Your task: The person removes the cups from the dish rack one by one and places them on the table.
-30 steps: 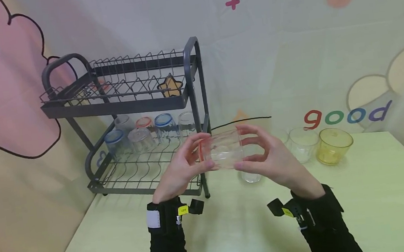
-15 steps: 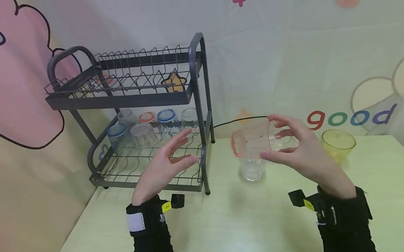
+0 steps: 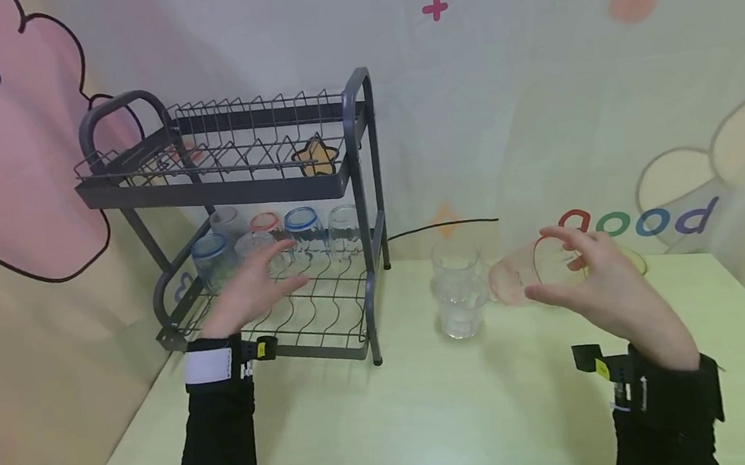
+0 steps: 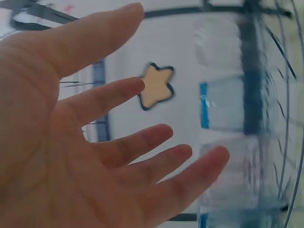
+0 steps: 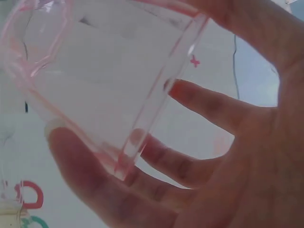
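My right hand (image 3: 614, 298) grips a pink-tinted see-through glass (image 3: 514, 278) above the right part of the table. The glass is tipped on its side, one end facing my palm. In the right wrist view, thumb and fingers reach round the end of the pink glass (image 5: 104, 80) nearest the palm. Off to the left, my left hand (image 3: 249, 291) holds nothing, thumb and fingers spread, in front of the rack's lower shelf. From the left wrist, a blue-rimmed glass (image 4: 225, 104) on that shelf appears beyond the fingers.
A dark two-tier dish rack (image 3: 212, 196) stands at the back left, several upturned glasses on its lower shelf, including a blue-rimmed one (image 3: 212, 261). Right of it are clear glasses (image 3: 459, 295), seemingly stacked. A yellow glass (image 3: 636, 259) is mostly hidden behind my right hand.
My left hand has let go of the pink glass and moved left to the rack. My right hand has carried the glass to the right, past the clear glasses.
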Demonstrator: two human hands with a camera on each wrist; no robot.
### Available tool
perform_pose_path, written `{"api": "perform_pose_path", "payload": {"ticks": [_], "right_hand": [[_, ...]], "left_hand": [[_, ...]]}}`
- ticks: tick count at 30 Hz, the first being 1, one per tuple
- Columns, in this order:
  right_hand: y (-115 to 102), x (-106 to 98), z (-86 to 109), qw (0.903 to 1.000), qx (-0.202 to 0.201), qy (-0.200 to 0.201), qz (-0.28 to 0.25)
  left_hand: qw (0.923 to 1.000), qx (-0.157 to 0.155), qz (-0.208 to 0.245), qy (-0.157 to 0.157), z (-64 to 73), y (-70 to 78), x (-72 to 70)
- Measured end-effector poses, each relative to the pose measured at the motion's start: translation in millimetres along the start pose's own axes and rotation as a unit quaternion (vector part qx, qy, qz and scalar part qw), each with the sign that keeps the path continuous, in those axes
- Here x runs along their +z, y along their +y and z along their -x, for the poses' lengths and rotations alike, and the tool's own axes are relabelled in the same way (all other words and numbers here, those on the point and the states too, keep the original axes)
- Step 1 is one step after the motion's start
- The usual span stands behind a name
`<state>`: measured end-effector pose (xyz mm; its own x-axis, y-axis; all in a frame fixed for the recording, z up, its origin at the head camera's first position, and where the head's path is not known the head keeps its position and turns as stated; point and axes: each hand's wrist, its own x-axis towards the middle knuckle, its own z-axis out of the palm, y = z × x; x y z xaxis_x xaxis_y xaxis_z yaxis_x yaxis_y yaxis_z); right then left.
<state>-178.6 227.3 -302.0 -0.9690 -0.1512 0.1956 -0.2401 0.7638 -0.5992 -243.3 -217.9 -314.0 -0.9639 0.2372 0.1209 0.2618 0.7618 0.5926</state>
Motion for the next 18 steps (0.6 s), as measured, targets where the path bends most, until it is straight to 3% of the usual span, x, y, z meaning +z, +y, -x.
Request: {"api": "perform_pose_path", "payload": {"ticks": [3,6,9,13,18], "right_hand": [[8,3,-4.3,0.9998,0.007,-0.014,0.013],[16,11,-10.6,0.9993,0.006,-0.027,0.024],[23,23,-18.1,0.9983,0.007,-0.039,0.042],[28,38,-26.8,0.9961,0.025,-0.041,0.074],[27,54,-34.8,0.9930,0.062,-0.045,0.090]], "left_hand": [[0.9975,-0.004,-0.070,-0.001,-14.5,-9.5,-8.3],[0.9928,-0.002,-0.118,0.018,-27.0,-17.8,-12.9],[0.9881,-0.022,-0.147,0.038,-35.7,-27.3,-14.4],[0.9850,-0.062,-0.152,0.054,-45.8,-37.7,-15.2],[0.9865,-0.090,-0.123,0.059,-56.4,-46.6,-15.9]]}}
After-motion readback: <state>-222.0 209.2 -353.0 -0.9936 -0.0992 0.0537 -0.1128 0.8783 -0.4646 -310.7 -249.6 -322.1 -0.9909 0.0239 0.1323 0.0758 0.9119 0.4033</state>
